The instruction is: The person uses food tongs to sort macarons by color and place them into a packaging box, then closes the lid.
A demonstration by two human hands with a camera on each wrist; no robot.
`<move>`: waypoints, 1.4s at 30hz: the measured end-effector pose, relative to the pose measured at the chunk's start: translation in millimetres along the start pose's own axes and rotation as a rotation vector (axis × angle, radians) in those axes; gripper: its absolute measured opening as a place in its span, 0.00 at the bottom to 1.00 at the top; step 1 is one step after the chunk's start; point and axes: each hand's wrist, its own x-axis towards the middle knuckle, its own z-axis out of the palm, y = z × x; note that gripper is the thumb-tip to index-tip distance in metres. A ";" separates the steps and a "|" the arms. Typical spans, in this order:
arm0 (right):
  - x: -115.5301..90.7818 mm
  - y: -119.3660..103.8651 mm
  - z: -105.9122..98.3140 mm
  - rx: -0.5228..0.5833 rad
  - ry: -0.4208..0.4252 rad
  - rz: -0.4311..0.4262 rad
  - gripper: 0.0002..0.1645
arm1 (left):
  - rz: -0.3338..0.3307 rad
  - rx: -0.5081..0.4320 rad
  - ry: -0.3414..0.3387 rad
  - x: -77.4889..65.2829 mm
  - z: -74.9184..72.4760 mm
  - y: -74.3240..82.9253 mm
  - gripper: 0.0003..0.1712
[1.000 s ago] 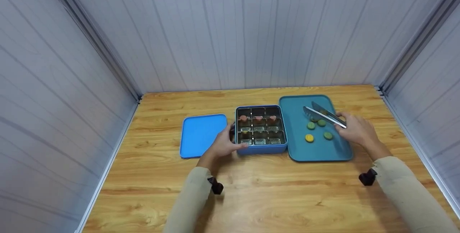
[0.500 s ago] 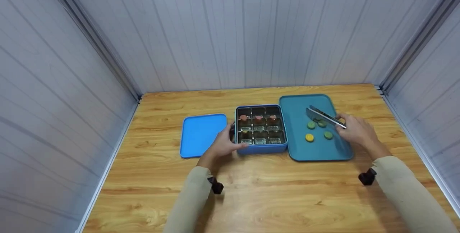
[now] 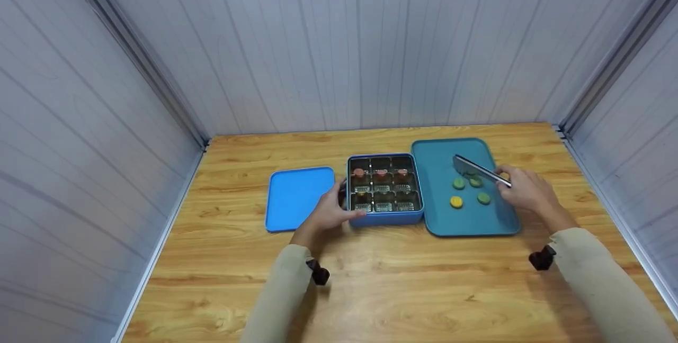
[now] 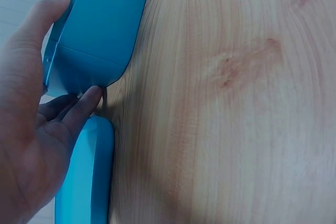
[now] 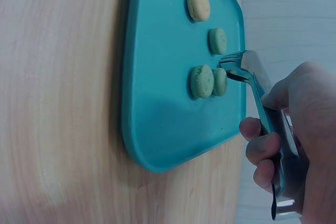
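Note:
My left hand [image 3: 329, 209] grips the front left corner of a blue box [image 3: 386, 219], thumb on the front and fingers along the side. Inside the box sits a clear divided insert with three pink macarons [image 3: 381, 173] in a row and a bit of yellow at the left. Metal tongs [image 3: 484, 171] are in my right hand [image 3: 525, 190], their arms squeezed together and tips among the green macarons on a teal tray [image 3: 445, 221]. The tips partly cover one green macaron. A green macaron [image 5: 202, 81] and a yellow macaron [image 3: 456, 202] lie nearby on the tray.
A flat blue lid [image 3: 296, 200] lies on the wooden table [image 3: 402, 279] left of the box. The tray stands right against the box's right side. Pale panelled walls [image 3: 339, 46] enclose the table at the back and both sides.
The tongs' arms have closed together, and their tips have shifted slightly toward the green macarons at the back of the tray. My left hand and the box have stayed put.

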 end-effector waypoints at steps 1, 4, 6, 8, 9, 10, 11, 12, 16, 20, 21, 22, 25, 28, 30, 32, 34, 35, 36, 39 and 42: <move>0.0 -0.1 -1.0 -0.001 0.003 -0.001 0.24 | 0.001 0.000 -0.001 0.2 -0.1 0.0 0.65; 0.7 -0.3 -3.2 -0.006 0.013 -0.005 0.24 | 0.000 -0.002 -0.007 0.6 -0.1 -0.2 0.64; 1.3 -1.3 -4.0 -0.009 0.010 0.000 0.24 | -0.004 -0.006 -0.012 0.6 0.1 -0.2 0.64; 1.6 -2.5 -4.9 -0.011 0.002 0.002 0.25 | -0.008 0.002 -0.011 0.4 0.2 -0.1 0.65; 1.5 -3.7 -5.7 -0.009 -0.002 0.003 0.25 | -0.011 0.003 -0.011 0.2 0.3 0.0 0.65; 1.5 -4.7 -6.5 -0.006 -0.004 0.004 0.25 | -0.014 0.007 -0.009 0.1 0.3 -0.1 0.65; 1.2 -6.2 -7.5 -0.003 -0.007 0.005 0.25 | -0.016 0.011 -0.007 0.0 0.3 -0.1 0.66; 0.9 -7.6 -8.6 0.000 -0.007 0.006 0.25 | -0.019 0.012 -0.006 -0.3 0.2 0.1 0.66; -0.3 -14.5 -14.6 0.012 -0.005 -0.003 0.25 | -0.021 0.012 0.002 0.0 -0.3 -0.4 0.67; -0.5 -22.8 -17.7 0.008 0.001 -0.022 0.23 | -0.020 0.006 0.004 0.5 -0.6 -0.7 0.67; -0.4 -25.0 -17.8 0.007 0.003 -0.027 0.23 | -0.020 0.005 0.003 0.5 -0.6 -0.6 0.67; -0.3 -27.3 -17.8 0.005 0.005 -0.031 0.23 | -0.020 0.004 0.002 0.6 -0.6 -0.5 0.67; -0.5 -33.6 -18.0 0.011 0.008 -0.044 0.23 | -0.021 0.008 0.000 0.3 -0.2 -0.4 0.67; -0.1 -38.8 -18.5 0.017 0.007 -0.054 0.24 | -0.019 0.008 -0.001 0.5 -0.1 -0.4 0.68; 0.3 -41.9 -19.1 0.026 0.011 -0.071 0.23 | -0.015 0.004 -0.004 0.4 0.1 -0.3 0.67; 0.9 -44.7 -19.4 0.031 0.021 -0.089 0.22 | -0.010 0.002 -0.010 0.2 0.0 -0.6 0.66; 1.1 -47.6 -20.0 0.039 0.035 -0.109 0.21 | -0.008 0.004 -0.014 -0.1 0.0 -0.5 0.65; 1.2 -49.1 -20.2 0.041 0.042 -0.119 0.21 | -0.010 0.003 -0.015 -0.2 -0.1 -0.5 0.65; 1.3 -50.6 -20.5 0.040 0.047 -0.126 0.21 | -0.013 0.004 -0.016 -0.3 -0.2 -0.5 0.65; 1.4 -55.1 -21.3 0.043 0.047 -0.134 0.21 | -0.021 0.007 -0.012 -0.5 -0.3 -0.4 0.66; 1.8 -60.3 -22.3 0.043 0.036 -0.139 0.21 | -0.022 0.001 -0.009 -0.5 -0.2 -0.4 0.66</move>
